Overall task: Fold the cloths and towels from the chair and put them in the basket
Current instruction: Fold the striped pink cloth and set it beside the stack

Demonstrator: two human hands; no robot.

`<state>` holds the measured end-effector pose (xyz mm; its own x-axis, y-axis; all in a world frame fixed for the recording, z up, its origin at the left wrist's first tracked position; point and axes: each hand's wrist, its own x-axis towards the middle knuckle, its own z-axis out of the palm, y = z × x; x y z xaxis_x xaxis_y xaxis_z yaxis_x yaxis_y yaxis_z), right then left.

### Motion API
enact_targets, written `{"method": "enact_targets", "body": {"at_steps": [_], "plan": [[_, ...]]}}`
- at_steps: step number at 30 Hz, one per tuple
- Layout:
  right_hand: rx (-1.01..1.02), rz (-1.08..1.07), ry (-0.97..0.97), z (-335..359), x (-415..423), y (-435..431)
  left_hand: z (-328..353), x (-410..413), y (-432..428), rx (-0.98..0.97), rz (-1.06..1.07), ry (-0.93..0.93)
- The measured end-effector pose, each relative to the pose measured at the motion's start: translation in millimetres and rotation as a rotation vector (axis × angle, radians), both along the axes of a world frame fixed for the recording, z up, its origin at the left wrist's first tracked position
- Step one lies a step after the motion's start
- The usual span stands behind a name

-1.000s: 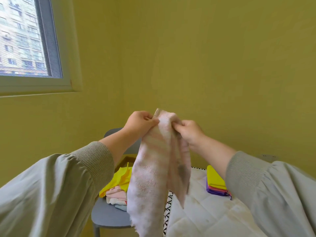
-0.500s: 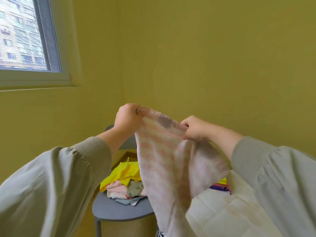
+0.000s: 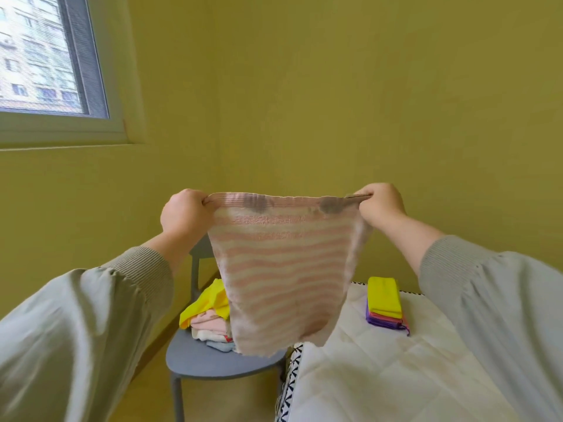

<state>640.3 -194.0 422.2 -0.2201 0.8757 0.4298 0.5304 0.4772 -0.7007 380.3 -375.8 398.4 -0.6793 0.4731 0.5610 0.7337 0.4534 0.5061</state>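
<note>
Presently, the pink-and-white striped terry towel (image 3: 283, 269) hangs spread in mid-air before the grey plastic chair (image 3: 213, 360). The left hand (image 3: 182, 213) and right hand (image 3: 382, 208) each have fingers clamped on a top corner. Step judged: opening out, prior to folding. Next requirement: bring the corners together squarely. Basket not in view.

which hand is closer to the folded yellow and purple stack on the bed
Right. The right hand is above the stack, gripping one corner of the towel; the left hand grips the other, over the chair.
</note>
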Motion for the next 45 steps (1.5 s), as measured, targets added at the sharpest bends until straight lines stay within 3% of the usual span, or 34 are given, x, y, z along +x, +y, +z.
{"method": "enact_targets", "body": {"at_steps": [4,7,10,13,17,20,28,32,35,39,41,45], "plan": [[-0.043,-0.006,0.2,-7.0,0.9,2.7,-2.0,-1.4,1.5,0.006,-0.079,-0.13],[-0.169,-0.004,0.395,-13.6,2.1,4.4,-5.3,10.2,6.0,0.095,-0.212,-0.388],[-0.227,0.001,0.442,-19.0,7.4,10.0,-9.6,24.8,11.3,0.148,-0.287,-0.612],[-0.139,-0.065,0.362,-21.1,22.6,15.3,-13.6,30.7,20.2,0.15,-0.31,-0.658],[-0.087,-0.155,0.296,-31.8,44.7,33.2,-18.4,33.3,39.9,-0.002,-0.253,-0.339],[-0.097,-0.189,0.157,-48.1,53.2,50.0,-30.3,43.0,57.3,-0.042,-0.276,-0.304],[-0.148,-0.34,-0.126,-124.6,72.2,110.1,-110.6,52.4,124.4,0.073,-0.371,-0.772],[-0.331,-0.404,-0.189,-173.4,78.8,144.7,-148.1,53.0,156.2,0.06,-0.384,-1.004],[-0.545,-0.421,-0.079,-213.9,68.7,162.3,-176.1,55.9,181.6,-0.015,-0.421,-1.138],[-0.854,-0.296,0.346,-260.3,48.9,179.8,-211.9,52.9,208.5,-0.034,-0.466,-1.249],[-0.851,-0.289,0.434,-280.8,40.7,191.6,-226.1,51.5,221.9,-0.032,-0.481,-1.285],[-0.679,-0.25,0.389,-286.0,27.5,205.6,-234.8,56.1,241.0,0.006,-0.55,-1.323]]}}
